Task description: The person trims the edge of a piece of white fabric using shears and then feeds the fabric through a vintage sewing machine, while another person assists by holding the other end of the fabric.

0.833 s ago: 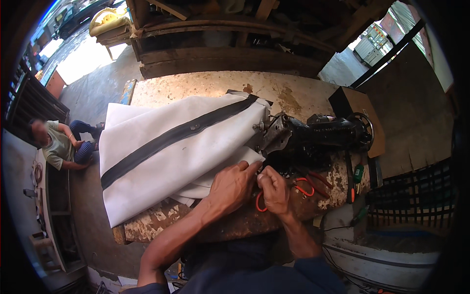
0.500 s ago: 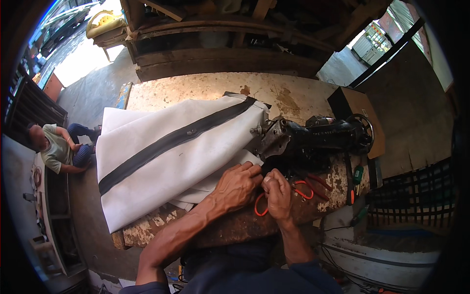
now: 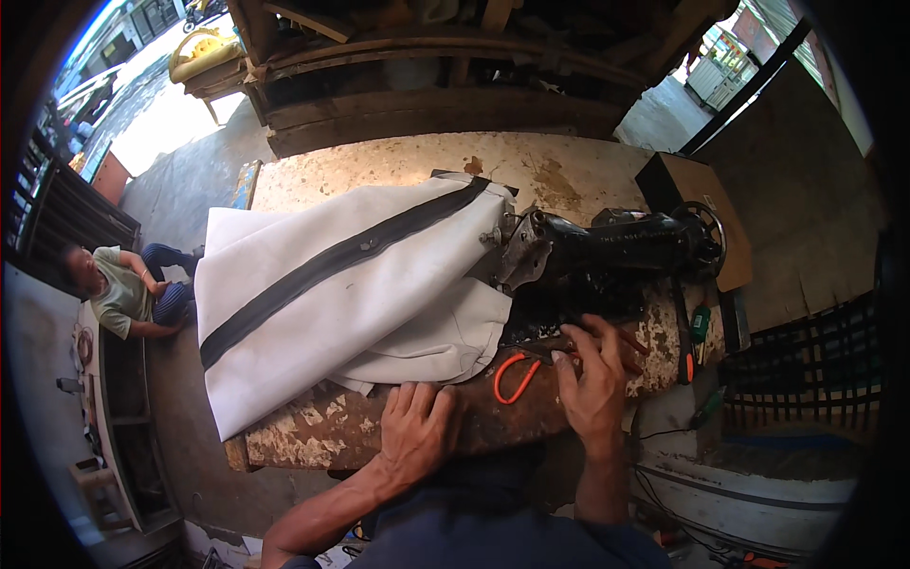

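Observation:
My left hand [image 3: 414,427] rests on the front edge of the worn wooden table [image 3: 294,431], its fingers lying over the wood just below the white fabric [image 3: 332,284], which has a long black strip across it. My right hand [image 3: 592,384] reaches over the scissors [image 3: 517,381] with orange handles, fingers apart and partly hiding them and the red-handled tool beside them. The black sewing machine [image 3: 626,242] lies behind my right hand, with the fabric bunched against its needle end.
At the left a seated person [image 3: 128,294] leans beside a low cabinet [image 3: 137,427]. A cardboard box [image 3: 730,275] stands behind the machine's wheel, and green-handled tools [image 3: 700,322] lie at the right. A wooden frame [image 3: 445,114] rises beyond the table, with a yellow chair [image 3: 204,66] near it.
Both hands have separated from their grip at the fabric's lower corner: my left has drawn back to the table edge, my right has moved right and opened. The fabric corner now lies spread out.

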`<action>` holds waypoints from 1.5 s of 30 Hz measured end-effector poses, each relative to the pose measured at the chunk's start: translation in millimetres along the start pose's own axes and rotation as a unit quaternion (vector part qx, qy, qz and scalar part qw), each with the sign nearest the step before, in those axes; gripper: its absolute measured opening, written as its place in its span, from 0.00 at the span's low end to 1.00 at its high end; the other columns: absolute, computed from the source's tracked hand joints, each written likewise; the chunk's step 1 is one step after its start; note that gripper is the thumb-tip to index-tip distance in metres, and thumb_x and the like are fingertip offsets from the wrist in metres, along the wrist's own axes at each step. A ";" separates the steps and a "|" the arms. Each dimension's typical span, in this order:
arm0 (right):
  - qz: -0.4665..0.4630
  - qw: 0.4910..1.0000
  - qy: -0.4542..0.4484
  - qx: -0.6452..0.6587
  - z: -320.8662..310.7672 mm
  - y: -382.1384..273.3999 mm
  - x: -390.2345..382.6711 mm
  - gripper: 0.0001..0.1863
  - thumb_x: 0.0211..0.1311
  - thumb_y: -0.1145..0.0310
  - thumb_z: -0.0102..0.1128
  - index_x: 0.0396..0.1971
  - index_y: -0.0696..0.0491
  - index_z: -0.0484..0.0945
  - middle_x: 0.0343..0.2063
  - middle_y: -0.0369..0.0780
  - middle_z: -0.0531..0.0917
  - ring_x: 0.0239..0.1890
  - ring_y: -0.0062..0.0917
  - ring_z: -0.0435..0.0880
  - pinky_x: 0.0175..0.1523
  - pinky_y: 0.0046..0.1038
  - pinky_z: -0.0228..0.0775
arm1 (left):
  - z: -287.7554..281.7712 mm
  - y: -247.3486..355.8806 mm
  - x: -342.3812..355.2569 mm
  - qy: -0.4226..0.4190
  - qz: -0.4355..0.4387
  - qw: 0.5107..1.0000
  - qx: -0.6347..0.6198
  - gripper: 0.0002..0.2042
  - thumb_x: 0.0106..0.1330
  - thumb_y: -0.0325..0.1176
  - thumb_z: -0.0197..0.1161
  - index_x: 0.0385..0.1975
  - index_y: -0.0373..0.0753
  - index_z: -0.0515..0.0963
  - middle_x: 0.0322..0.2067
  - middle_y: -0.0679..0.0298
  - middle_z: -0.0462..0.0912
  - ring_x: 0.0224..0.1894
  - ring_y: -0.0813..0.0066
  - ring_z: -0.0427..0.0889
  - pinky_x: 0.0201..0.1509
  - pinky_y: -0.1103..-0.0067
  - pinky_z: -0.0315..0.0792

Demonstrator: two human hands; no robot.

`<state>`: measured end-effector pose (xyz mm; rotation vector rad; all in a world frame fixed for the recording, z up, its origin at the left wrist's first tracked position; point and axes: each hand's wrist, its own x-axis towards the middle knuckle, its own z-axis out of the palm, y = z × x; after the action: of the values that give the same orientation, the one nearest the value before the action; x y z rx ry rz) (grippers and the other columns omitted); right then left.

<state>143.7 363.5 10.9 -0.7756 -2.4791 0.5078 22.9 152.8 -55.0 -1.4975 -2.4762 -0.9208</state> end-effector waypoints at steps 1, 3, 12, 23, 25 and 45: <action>-0.021 0.997 -0.044 0.055 10.6 4.9 -2.6 0.15 0.62 0.75 0.69 0.49 0.56 0.85 0.48 0.46 0.83 0.50 0.40 0.83 0.55 0.39 0.77 | 7.8 0.8 0.9 0.013 -0.018 1.000 0.008 0.17 0.61 0.33 0.74 0.47 0.38 0.79 0.47 0.53 0.78 0.48 0.53 0.77 0.51 0.63 0.71; -0.081 0.986 -0.107 0.097 33.0 6.9 -4.7 0.19 0.58 0.78 0.70 0.51 0.54 0.86 0.53 0.44 0.83 0.52 0.40 0.82 0.59 0.37 0.77 | 22.7 -6.1 -2.9 0.022 -0.050 0.998 0.023 0.22 0.60 0.32 0.74 0.54 0.39 0.77 0.55 0.49 0.72 0.59 0.47 0.73 0.60 0.60 0.69; -0.225 0.969 0.002 0.102 80.3 1.2 19.2 0.15 0.51 0.78 0.71 0.40 0.47 0.89 0.36 0.33 0.89 0.48 0.31 0.86 0.61 0.40 0.68 | 33.0 -45.4 0.6 0.175 -0.072 0.966 0.177 0.26 0.57 0.25 0.67 0.59 0.47 0.77 0.62 0.51 0.69 0.66 0.50 0.67 0.69 0.55 0.59; -0.200 0.951 -0.119 0.202 73.9 0.5 2.0 0.13 0.53 0.74 0.74 0.41 0.51 0.91 0.37 0.35 0.89 0.46 0.32 0.87 0.58 0.36 0.72 | -88.8 -28.6 -25.6 -0.042 0.103 0.991 0.075 0.10 0.47 0.34 0.67 0.29 0.40 0.79 0.30 0.63 0.78 0.38 0.64 0.80 0.50 0.64 0.73; -0.191 0.948 -0.142 0.211 66.4 -4.4 3.8 0.13 0.55 0.72 0.75 0.42 0.51 0.91 0.37 0.35 0.89 0.46 0.32 0.86 0.57 0.35 0.72 | -89.6 -30.0 -29.1 -0.134 0.121 0.982 0.050 0.10 0.45 0.33 0.68 0.27 0.41 0.78 0.28 0.64 0.75 0.36 0.66 0.78 0.48 0.66 0.72; -0.167 0.782 -0.414 0.435 -20.7 -50.3 -47.4 0.10 0.70 0.70 0.67 0.29 0.57 0.77 0.35 0.42 0.80 0.31 0.37 0.83 0.37 0.33 0.75 | -61.8 -1.0 -15.6 -0.138 0.000 0.990 0.001 0.25 0.58 0.45 0.73 0.52 0.39 0.77 0.45 0.58 0.78 0.49 0.58 0.76 0.59 0.58 0.67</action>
<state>167.9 300.1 35.6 0.3618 -2.4920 1.9774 16.9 106.8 -11.3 -1.7304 -2.6586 -0.7552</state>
